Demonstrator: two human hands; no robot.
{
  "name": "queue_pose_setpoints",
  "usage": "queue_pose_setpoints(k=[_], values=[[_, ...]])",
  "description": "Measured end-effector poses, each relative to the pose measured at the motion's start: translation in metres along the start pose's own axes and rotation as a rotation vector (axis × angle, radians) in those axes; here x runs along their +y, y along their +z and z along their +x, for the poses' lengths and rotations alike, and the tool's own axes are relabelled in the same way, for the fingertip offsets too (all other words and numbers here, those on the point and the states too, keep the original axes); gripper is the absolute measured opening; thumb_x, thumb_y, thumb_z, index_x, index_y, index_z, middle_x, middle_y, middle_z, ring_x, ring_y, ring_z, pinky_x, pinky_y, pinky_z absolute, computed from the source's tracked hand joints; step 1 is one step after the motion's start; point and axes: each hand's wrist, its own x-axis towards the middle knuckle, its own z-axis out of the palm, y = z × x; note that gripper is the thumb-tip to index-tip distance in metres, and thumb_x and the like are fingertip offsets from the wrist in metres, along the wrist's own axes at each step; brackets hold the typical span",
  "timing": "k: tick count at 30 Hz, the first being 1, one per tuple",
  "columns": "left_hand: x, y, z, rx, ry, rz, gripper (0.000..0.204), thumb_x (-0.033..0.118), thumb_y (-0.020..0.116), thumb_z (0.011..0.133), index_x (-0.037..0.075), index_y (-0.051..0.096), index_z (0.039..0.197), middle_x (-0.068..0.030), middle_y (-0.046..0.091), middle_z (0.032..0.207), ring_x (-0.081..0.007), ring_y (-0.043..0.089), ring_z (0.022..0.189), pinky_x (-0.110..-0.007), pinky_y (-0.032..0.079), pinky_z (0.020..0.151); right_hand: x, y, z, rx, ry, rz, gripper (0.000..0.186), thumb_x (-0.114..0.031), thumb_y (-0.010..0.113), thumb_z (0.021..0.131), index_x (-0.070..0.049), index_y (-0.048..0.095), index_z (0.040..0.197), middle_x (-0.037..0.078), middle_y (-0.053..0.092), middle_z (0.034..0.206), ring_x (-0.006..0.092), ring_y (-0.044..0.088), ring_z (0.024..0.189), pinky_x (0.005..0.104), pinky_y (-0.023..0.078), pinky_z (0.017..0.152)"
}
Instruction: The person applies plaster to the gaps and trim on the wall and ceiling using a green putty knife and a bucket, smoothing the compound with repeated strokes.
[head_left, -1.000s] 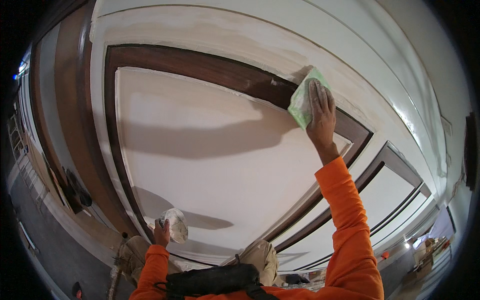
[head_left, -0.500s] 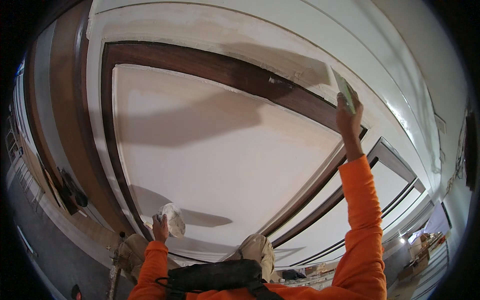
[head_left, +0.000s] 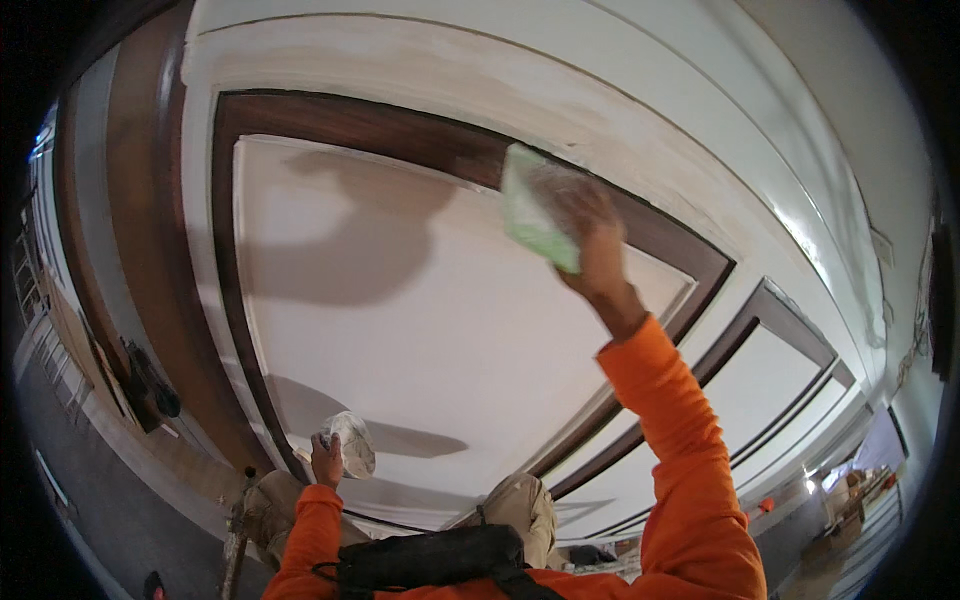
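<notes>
My right hand (head_left: 603,250) is raised in front of the wall, smeared by motion. It grips a flat pale green putty spreader (head_left: 538,215) with a broad blade and whitish smears. The blade overlaps the dark brown frame strip (head_left: 350,122) in the picture; whether it touches cannot be told. Low on the left, my left hand (head_left: 326,462) is closed on the side of a rounded, white-smeared putty container (head_left: 354,446). Its contents are hidden. Behind both hands is a white wall panel (head_left: 450,340), with shadows across it.
Damp-looking beige patches mark the wall band (head_left: 400,65) above the frame. More framed panels (head_left: 770,370) continue at right. A brown upright board (head_left: 150,230) stands at left, and an upright pole (head_left: 235,540) is beside my knee. A dark pouch (head_left: 430,558) hangs at my front.
My right hand has swung left and slightly down with the spreader, from the wall band above the frame's right part. The spreader's broad face now shows. My left hand has hardly moved.
</notes>
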Motion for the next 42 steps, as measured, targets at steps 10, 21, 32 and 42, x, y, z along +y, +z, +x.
queue_pose_setpoints(k=[10,21,32,42], values=[[0.021,-0.003,-0.016,-0.032,0.065,-0.049,0.061,0.044,0.055,0.096,-0.007,0.045,0.129,-0.0333,0.063,0.110,-0.0491,0.061,0.102,-0.050,0.049,0.084,0.098,-0.053,0.156,-0.472,-0.539,0.210,0.045,-0.010,0.074,0.073,-0.015,0.072,0.118,0.007,0.067,0.124,0.0320,0.052,0.127,0.0433,0.041,0.110],[0.006,0.013,-0.012,0.020,0.156,-0.001,0.051,0.040,0.058,0.096,-0.003,0.049,0.121,-0.0310,0.065,0.100,-0.0474,0.064,0.092,-0.049,0.050,0.077,0.112,-0.058,0.171,-0.693,-0.574,0.213,0.037,0.003,0.071,0.078,-0.014,0.074,0.111,0.006,0.069,0.119,0.0297,0.059,0.118,0.0409,0.044,0.106],[0.009,0.025,-0.024,0.033,0.243,0.083,0.046,0.037,0.060,0.095,0.001,0.050,0.122,-0.0275,0.065,0.106,-0.0458,0.063,0.099,-0.048,0.049,0.082,0.170,-0.096,0.127,-0.852,-0.525,0.189,0.026,0.005,0.071,0.076,-0.010,0.077,0.096,0.009,0.072,0.105,0.0270,0.064,0.110,0.0416,0.045,0.107],[0.004,0.017,-0.018,-0.075,0.090,0.066,0.063,0.044,0.057,0.095,-0.005,0.044,0.132,-0.0312,0.057,0.124,-0.0462,0.056,0.114,-0.048,0.045,0.095,0.221,-0.153,0.055,-0.903,-0.391,0.205,0.023,-0.001,0.074,0.070,-0.007,0.076,0.092,0.008,0.072,0.105,0.0277,0.058,0.121,0.0426,0.046,0.105]])
